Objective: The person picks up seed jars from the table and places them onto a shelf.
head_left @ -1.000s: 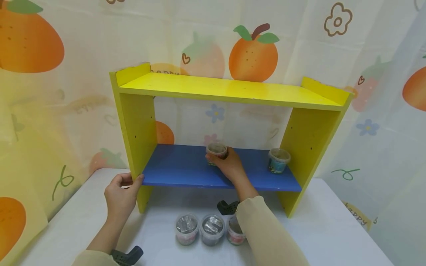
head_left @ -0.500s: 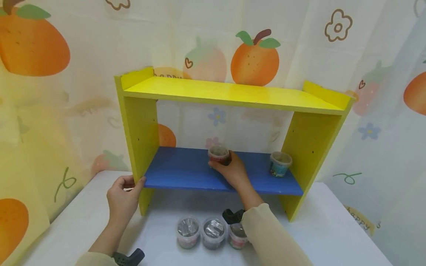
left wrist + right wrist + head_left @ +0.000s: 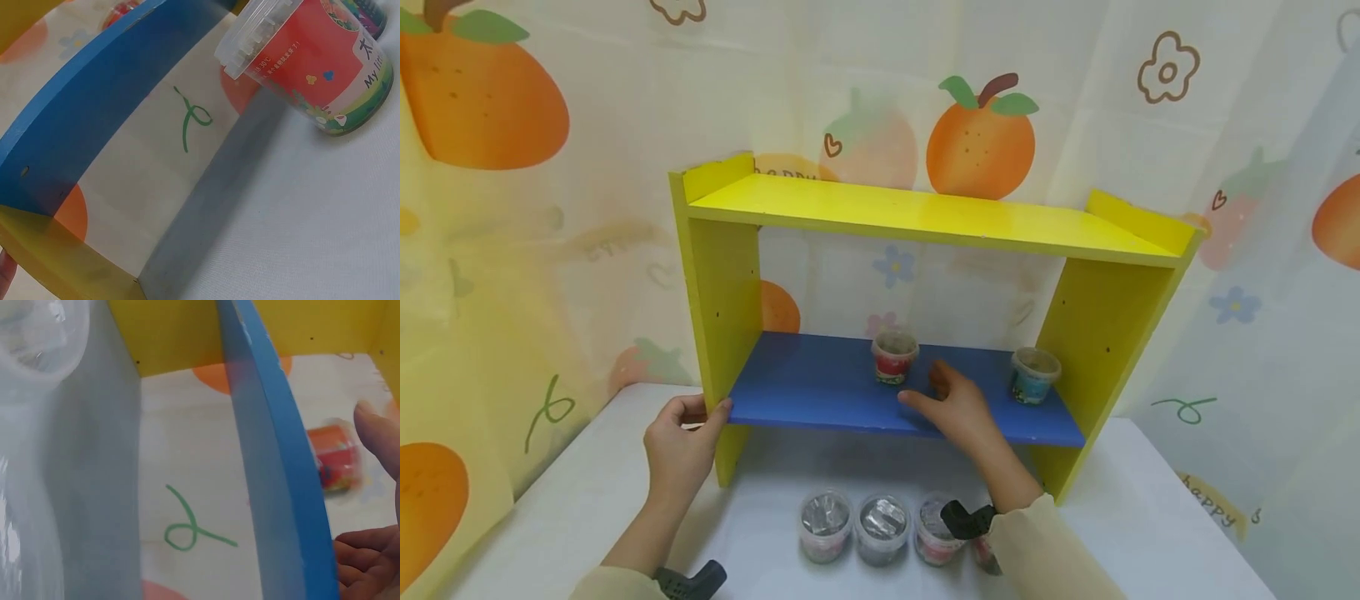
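Observation:
A small plastic cup with a red label (image 3: 893,358) stands upright near the back middle of the blue shelf board (image 3: 812,385). My right hand (image 3: 958,408) is just to the right of it, thumb and fingers spread apart and holding nothing. In the right wrist view the red cup (image 3: 334,456) shows, slightly blurred, beyond the board edge, apart from the thumb (image 3: 381,434). My left hand (image 3: 681,446) grips the front edge of the yellow left side panel (image 3: 722,317), with the thumb at the corner of the blue board. Only a fingertip (image 3: 6,272) shows in the left wrist view.
A blue-labelled cup (image 3: 1033,379) stands at the right end of the blue board. Several lidded cups (image 3: 882,531) form a row on the white table (image 3: 587,475) before the shelf, the rightmost partly behind the right sleeve. The yellow top board (image 3: 910,212) spans above.
My right hand has let go of the red-labelled cup and moved right and toward me. The cup stays on the blue board. My left hand keeps its grip on the side panel.

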`<state>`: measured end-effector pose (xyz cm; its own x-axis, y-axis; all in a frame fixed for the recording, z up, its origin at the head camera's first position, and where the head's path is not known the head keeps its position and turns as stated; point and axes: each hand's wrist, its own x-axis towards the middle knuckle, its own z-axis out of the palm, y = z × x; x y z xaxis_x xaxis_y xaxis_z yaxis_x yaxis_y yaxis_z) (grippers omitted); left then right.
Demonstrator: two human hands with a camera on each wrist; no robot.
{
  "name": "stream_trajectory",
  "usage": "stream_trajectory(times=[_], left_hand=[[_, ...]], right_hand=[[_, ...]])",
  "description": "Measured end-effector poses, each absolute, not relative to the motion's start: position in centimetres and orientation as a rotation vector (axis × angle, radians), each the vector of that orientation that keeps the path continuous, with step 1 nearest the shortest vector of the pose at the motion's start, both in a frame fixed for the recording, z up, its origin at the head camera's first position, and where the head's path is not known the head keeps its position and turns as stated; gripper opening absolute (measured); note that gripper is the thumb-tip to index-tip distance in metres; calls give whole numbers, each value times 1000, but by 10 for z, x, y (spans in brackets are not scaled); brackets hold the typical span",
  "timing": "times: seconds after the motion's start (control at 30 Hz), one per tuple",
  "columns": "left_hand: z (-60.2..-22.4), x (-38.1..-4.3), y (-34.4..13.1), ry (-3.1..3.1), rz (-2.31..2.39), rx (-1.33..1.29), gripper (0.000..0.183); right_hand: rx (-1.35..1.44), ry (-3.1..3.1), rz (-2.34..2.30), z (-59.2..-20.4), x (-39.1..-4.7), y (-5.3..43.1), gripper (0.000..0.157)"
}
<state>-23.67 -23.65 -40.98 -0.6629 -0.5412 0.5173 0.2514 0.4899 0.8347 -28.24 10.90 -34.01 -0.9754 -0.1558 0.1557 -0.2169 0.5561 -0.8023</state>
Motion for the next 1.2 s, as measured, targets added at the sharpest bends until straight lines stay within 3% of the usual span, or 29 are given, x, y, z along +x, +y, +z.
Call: stream_trajectory(times=[0.87,1.2], left_hand=[[-412,-239,-229,-1957,-1258,222,26],[-408,-236,-234,-1951,-1261,260,30]], right_hand=[[395,-2525,1263,-369,-232,156,60],[542,-2473,1320,-366,-231,160,56]])
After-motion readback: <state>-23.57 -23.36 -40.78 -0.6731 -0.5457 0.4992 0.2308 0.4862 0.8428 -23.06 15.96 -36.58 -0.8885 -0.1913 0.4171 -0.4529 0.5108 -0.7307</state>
